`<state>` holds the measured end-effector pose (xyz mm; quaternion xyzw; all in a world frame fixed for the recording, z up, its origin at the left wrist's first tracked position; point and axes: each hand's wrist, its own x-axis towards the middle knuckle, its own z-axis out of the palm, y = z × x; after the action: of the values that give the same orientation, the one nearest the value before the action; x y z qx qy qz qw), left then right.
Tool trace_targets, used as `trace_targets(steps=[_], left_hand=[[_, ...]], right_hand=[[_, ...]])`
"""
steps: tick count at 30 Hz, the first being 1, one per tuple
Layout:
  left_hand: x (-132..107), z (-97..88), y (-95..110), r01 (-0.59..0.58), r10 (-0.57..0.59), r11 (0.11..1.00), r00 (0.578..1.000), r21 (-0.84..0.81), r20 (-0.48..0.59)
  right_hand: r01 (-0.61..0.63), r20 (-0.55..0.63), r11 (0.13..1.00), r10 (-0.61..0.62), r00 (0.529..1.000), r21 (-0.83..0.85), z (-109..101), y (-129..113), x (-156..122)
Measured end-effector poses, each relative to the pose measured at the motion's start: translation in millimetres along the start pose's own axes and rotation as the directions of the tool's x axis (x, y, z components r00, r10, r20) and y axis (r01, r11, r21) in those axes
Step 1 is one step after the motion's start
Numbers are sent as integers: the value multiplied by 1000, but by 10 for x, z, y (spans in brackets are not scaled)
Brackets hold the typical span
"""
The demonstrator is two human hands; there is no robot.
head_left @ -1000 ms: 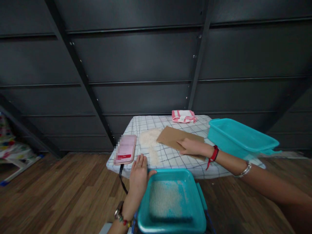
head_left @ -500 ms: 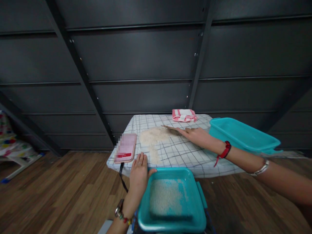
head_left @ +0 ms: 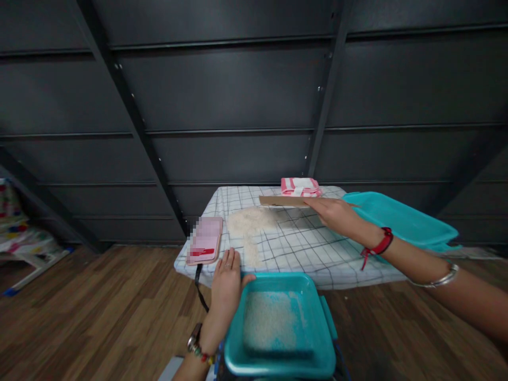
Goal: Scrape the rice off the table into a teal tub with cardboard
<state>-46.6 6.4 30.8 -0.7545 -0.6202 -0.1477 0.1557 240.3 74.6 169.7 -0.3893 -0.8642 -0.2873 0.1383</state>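
Note:
My right hand [head_left: 335, 214] grips a flat strip of brown cardboard [head_left: 282, 201], raised above the checked cloth with its long side running left to right. Left of it and lower, pale rice-like grains [head_left: 251, 221] lie in a heap, with a narrow trail toward the near edge. My left hand [head_left: 226, 280] is open, fingers stretched over the cloth edge and thumb against the rim of a teal tray [head_left: 280, 365]. More of the same grains are spread on that tray's floor, below the table's front edge.
A checked cloth [head_left: 317, 264] covers the table. At its left lies a pink phone [head_left: 206, 238] with a black strap. A folded pink-and-white towel [head_left: 300, 187] sits at the back. A second teal container [head_left: 400, 217] stands at the right, partly behind my right arm.
My right hand has moved right and slightly up, lifting the cardboard from beside the grains and turning its broad side into view. My left hand and the tray have stayed put.

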Motion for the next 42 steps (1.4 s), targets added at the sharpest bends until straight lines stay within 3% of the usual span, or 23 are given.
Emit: trace_targets(steps=[2,4,9,15,31,42], left_hand=[[-1,3,6,10,-10,1000,1000,-2,-1],[-1,5,10,16,-16,1000,1000,-2,-7],[-2,6,0,-5,6,1000,1000,12,-7],[-10,-2,-8,-12,12,1000,1000,7,-6],[-2,-15,-13,-27,27,999,1000,36,-16],[-4,14,-14,-18,18,1000,1000,26,-16]], right_hand=[[101,-132,993,-92,987,67,-45,-76,-62],[203,-192,972,-179,965,116,-53,-162,-115],[305,-198,937,-270,942,171,56,-319,-157],[288,-146,930,-260,954,228,138,-355,-113],[308,-154,914,-276,949,263,34,-376,-154],[302,-65,889,-298,952,343,177,-401,-186]])
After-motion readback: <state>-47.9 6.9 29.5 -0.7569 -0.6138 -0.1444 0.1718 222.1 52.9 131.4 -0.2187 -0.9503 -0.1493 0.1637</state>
